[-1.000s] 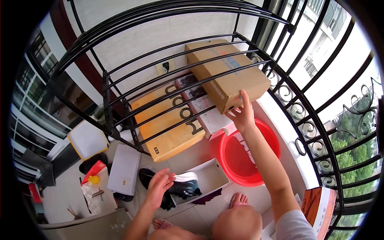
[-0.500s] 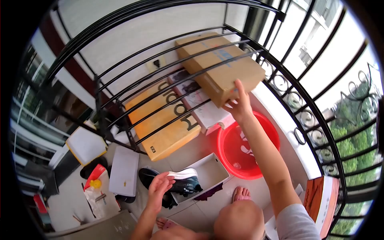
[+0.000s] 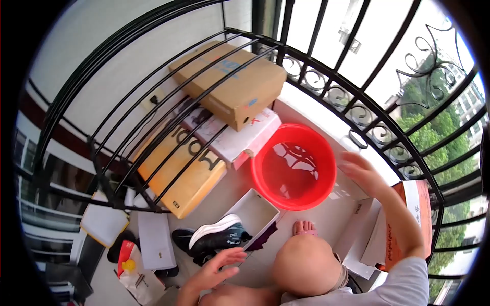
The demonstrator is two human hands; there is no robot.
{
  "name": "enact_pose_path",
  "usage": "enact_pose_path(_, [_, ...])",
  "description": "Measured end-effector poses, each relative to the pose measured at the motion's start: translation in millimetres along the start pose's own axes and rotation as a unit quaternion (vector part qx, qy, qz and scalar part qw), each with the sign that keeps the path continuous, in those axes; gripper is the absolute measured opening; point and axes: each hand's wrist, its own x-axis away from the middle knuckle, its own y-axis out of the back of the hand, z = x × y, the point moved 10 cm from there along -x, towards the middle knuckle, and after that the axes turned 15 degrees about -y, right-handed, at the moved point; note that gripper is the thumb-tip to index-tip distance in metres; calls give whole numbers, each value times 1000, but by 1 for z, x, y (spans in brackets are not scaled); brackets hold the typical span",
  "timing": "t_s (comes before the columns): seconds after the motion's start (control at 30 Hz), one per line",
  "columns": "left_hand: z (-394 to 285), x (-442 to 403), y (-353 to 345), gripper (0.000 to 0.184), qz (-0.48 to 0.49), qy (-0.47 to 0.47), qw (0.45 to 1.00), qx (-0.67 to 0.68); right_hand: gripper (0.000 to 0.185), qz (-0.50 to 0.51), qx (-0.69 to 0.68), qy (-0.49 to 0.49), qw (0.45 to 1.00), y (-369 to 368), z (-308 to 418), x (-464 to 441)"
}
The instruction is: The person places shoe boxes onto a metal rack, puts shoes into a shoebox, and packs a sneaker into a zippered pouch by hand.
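My left hand (image 3: 222, 268) hovers near my knee with its fingers apart, holding nothing. Just beyond it are dark shoes (image 3: 220, 235) with white soles, beside and partly over an open white shoebox (image 3: 260, 211). My right hand (image 3: 361, 172), a little blurred, is raised to the right of the red basin (image 3: 261, 182); its fingers are stretched out with nothing in them. The brown cardboard box (image 3: 240, 84) rests on a white and pink box (image 3: 235, 143) under the black bars, apart from both hands. An orange-yellow box (image 3: 178, 173) lies to its left.
Black metal bars (image 3: 148, 99) arch over the stacked boxes. On the left lie a white box lid (image 3: 154, 239) and a red and white bag (image 3: 140, 280). An orange box (image 3: 408, 214) and a white carton (image 3: 357, 229) stand at the right, by the balcony railing (image 3: 367, 102).
My right hand has let go of the brown box and moved right and down, past the basin. The view has shifted. My left hand stays near the shoes, fingers more spread.
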Motion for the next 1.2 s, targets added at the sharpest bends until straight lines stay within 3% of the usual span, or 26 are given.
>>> enact_pose_path(0.03, [-6,-3,-9,52,36,-8,998,-57,48,-99,-93,-22,991,52,-26,15])
enact_pose_path(0.07, [-11,-4,-18,53,74,-15,991,-114,46,-176,-86,-11,981,99,-41,37])
enact_pose_path(0.13, [-14,-2,-18,53,78,-32,985,-150,51,-228,-54,22,972,170,-72,79])
enact_pose_path(0.17, [-10,-1,-20,53,103,-17,978,-179,48,-333,104,15,937,208,-84,118])
enact_pose_path(0.2, [-3,-3,-26,53,141,-4,968,-205,46,-437,257,-4,862,232,-89,163])
enact_pose_path(0.27, [0,-5,-26,51,116,17,984,-134,46,-498,85,46,862,240,-120,226])
enact_pose_path(0.3, [4,-4,-25,50,130,30,983,-130,48,-573,104,-25,813,241,-139,258])
enact_pose_path(0.33, [11,-4,-25,49,147,41,980,-130,49,-618,206,-220,726,192,-100,292])
enact_pose_path(0.37, [15,-3,-28,50,149,38,984,-87,55,-598,183,-295,723,188,-117,307])
enact_pose_path(0.4, [20,-1,-26,53,143,37,988,-46,61,-624,280,-296,667,228,-177,325])
enact_pose_path(0.43, [28,3,-25,51,154,38,987,-32,61,-644,261,-315,646,238,-221,336])
enact_pose_path(0.53, [25,1,-24,50,164,47,985,-15,57,-794,158,-172,562,248,-273,383])
enact_pose_path(0.57, [25,-1,-22,50,145,57,988,-13,69,-802,80,-176,566,251,-281,394])
enact_pose_path(0.6, [27,1,-21,50,153,58,987,-12,69,-805,78,-179,560,251,-278,406])
enact_pose_path(0.67, [30,2,-13,51,145,61,987,-28,78,-767,-15,-286,574,253,-301,425])
enact_pose_path(0.7, [27,-1,-15,50,145,61,987,-42,87,-779,-73,-291,551,252,-321,439])
enact_pose_path(0.73, [28,-2,-15,50,147,64,986,-41,89,-756,-182,-253,575,257,-354,442])
enact_pose_path(0.8, [28,-5,-13,49,140,57,988,-40,85,-545,-465,-267,645,222,-391,408])
enact_pose_path(0.83, [29,-7,-13,49,142,59,987,-38,85,-547,-464,-268,643,215,-397,409])
enact_pose_path(0.9, [24,-14,-15,48,146,47,987,-52,79,-350,-542,-164,746,193,-387,362])
enact_pose_path(1.03, [28,-19,-10,47,155,44,985,-68,70,-280,-563,-126,767,178,-379,348])
enact_pose_path(1.2, [31,-19,-8,47,138,33,988,-59,68,-289,-578,-122,753,172,-378,343])
